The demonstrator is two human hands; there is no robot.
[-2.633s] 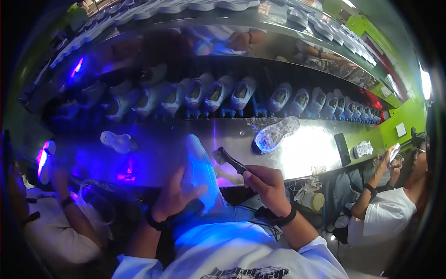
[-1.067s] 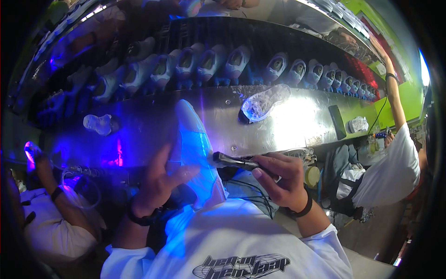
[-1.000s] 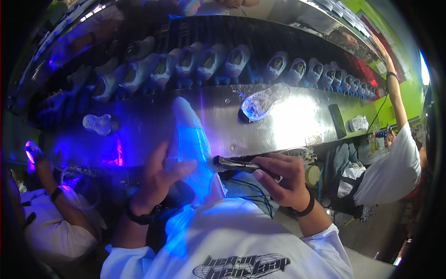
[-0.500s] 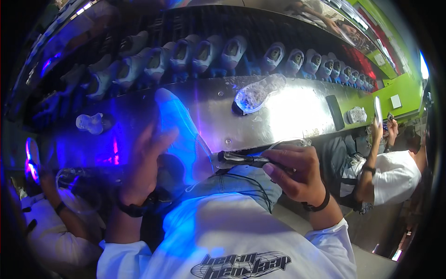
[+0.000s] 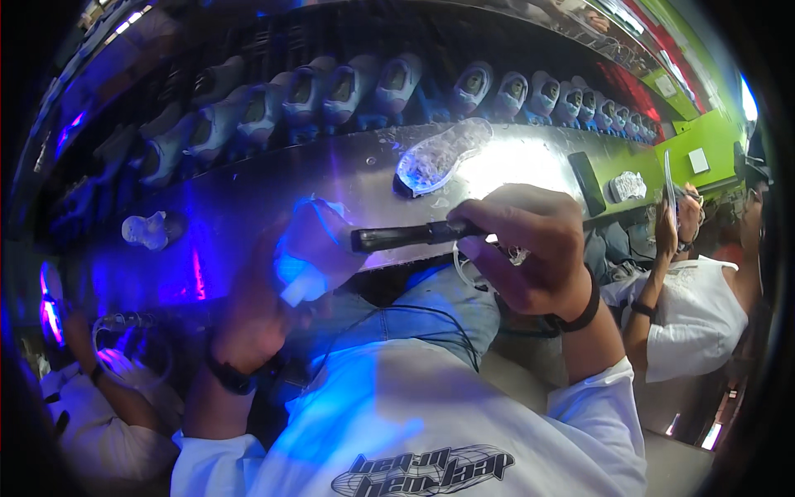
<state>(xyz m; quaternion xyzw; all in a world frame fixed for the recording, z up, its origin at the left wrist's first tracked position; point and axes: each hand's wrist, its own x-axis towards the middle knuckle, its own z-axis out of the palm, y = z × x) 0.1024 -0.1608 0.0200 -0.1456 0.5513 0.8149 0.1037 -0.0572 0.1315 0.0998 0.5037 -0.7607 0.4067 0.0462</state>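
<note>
A single head-worn fisheye view looks steeply down and forward from above the person's chest. It sits close over both hands, facing the long shiny metal surface point(image 5: 248, 207). Straight edges bend toward the dark rim.

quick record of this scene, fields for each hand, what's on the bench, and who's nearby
left hand: left hand holds a shoe lit blue
right hand: right hand grips a dark pen-shaped tool, tip pointing at the shoe
bench: metal workbench carrying a clear sole, a dark flat bar and a small white part
behind bench: row of shoes
nearby: a person in white on the right, another person's sleeve lower left
</note>
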